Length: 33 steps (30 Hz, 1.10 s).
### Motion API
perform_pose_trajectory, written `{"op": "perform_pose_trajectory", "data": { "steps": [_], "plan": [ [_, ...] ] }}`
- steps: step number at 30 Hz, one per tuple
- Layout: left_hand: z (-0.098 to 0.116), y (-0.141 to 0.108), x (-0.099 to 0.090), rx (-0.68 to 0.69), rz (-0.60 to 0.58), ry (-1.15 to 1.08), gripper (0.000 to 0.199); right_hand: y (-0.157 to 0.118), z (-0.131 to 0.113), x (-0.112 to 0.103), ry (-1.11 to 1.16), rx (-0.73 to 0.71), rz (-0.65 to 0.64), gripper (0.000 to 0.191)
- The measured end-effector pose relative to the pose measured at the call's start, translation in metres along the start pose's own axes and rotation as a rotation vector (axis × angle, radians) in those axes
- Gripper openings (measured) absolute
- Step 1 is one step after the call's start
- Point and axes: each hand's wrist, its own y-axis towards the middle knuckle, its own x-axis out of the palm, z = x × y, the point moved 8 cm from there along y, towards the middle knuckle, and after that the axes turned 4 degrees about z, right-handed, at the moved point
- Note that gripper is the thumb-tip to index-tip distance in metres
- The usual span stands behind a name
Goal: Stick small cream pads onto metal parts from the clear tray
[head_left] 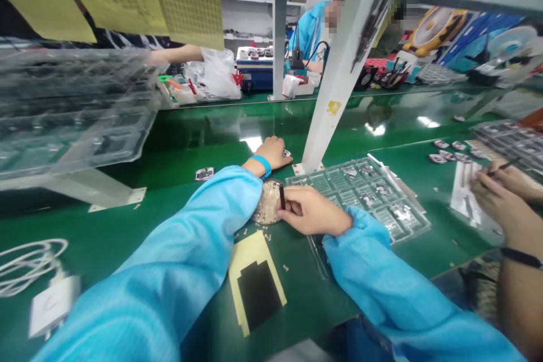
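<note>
My left hand (275, 153), with a blue band at its wrist, reaches over the green bench surface; its fingers close round a small metallic part (287, 153), partly hidden. A dark thin tool (282, 197) stands upright in my right hand (303, 209), pinched between thumb and fingers. That hand rests at the right edge of a round disc (267, 203) covered in small pieces. A similar small part (205, 173) lies left of my left wrist. Below the disc is a yellow sheet (248, 249) with a black rectangle (259, 294) on it.
A clear compartment tray (369, 198) with parts lies right of the disc. A white post (331, 85) rises behind it. Stacked plastic trays (76, 107) and a white charger (53, 305) are left. Another person's hands (500, 192) work at right, near several small parts (447, 155).
</note>
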Motion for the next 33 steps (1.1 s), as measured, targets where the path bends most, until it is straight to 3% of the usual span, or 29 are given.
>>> {"op": "perform_pose_trajectory", "data": {
  "steps": [3, 6, 8, 10, 12, 15, 17, 22, 27, 33],
  "plan": [
    [-0.032, -0.024, -0.015, -0.069, 0.015, -0.016, 0.037, -0.001, -0.003, 0.001, -0.004, -0.025, 0.003, 0.015],
    [-0.063, -0.054, -0.024, -0.129, 0.043, 0.011, 0.055, -0.001, -0.007, 0.003, 0.061, -0.031, 0.042, 0.016],
    [-0.079, -0.072, -0.028, -0.168, 0.077, 0.04, 0.057, -0.003, -0.006, 0.008, 0.182, 0.036, 0.081, 0.017],
    [-0.091, -0.085, -0.033, -0.194, 0.11, 0.056, 0.046, -0.006, -0.005, 0.02, 0.335, 0.137, 0.067, 0.022],
    [-0.097, -0.094, -0.037, -0.198, 0.133, 0.061, 0.038, -0.01, -0.008, 0.037, 0.436, 0.211, -0.003, 0.025],
    [-0.107, -0.105, -0.044, -0.243, 0.173, 0.075, 0.046, -0.015, -0.014, 0.051, 0.46, 0.219, -0.072, 0.022],
    [-0.113, -0.114, -0.049, -0.284, 0.194, 0.084, 0.051, -0.016, -0.015, 0.053, 0.454, 0.217, -0.076, 0.021],
    [-0.118, -0.136, -0.058, -0.284, 0.22, 0.045, 0.041, -0.018, -0.014, 0.056, 0.45, 0.223, -0.122, 0.02],
    [-0.118, -0.155, -0.06, -0.267, 0.224, 0.071, 0.064, -0.019, -0.015, 0.057, 0.429, 0.192, -0.128, 0.021],
    [-0.132, -0.159, -0.061, -0.385, 0.191, 0.085, 0.054, -0.02, -0.019, 0.058, 0.393, 0.165, -0.16, 0.021]
  ]
}}
